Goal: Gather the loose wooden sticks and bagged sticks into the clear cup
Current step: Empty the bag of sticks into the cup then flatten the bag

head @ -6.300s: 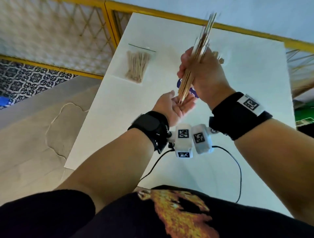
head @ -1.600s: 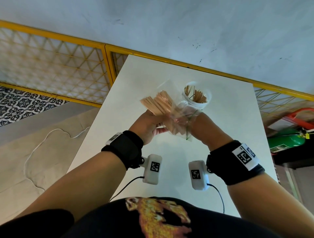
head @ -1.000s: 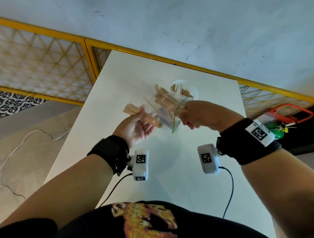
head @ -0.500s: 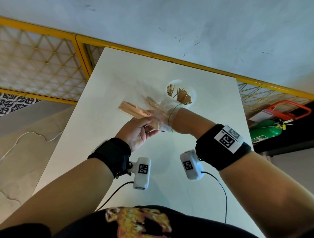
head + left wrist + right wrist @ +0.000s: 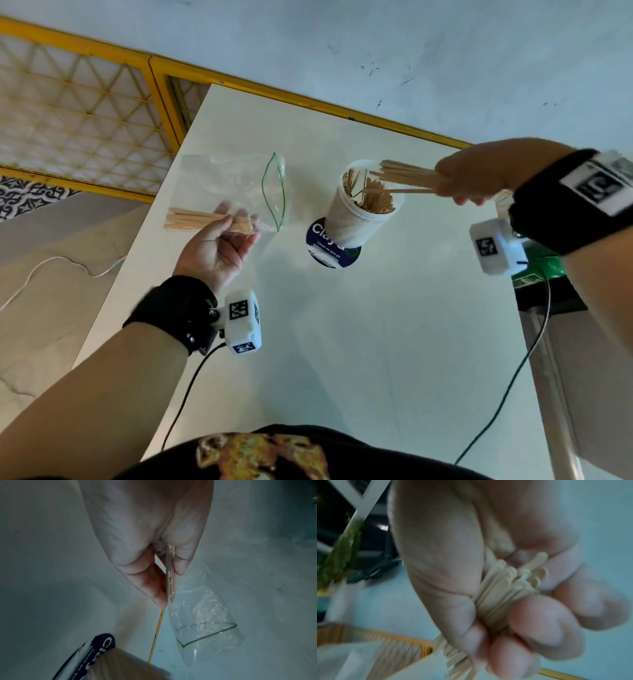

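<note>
The right hand (image 5: pixel 479 176) has pulled a bundle of sticks (image 5: pixel 407 178) from the bag (image 5: pixel 236 192), which the left hand (image 5: pixel 219 245) still pinches at frame left, and holds them over the clear cup (image 5: pixel 363 209), so loading comes next.

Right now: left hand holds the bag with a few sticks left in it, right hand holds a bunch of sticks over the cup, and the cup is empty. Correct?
Not quite: the cup is not empty. The head view shows it already packed with sticks. The rest stands: the left hand holds the bag with a few sticks left in it, and the right hand holds a bunch of sticks over the cup.
</note>
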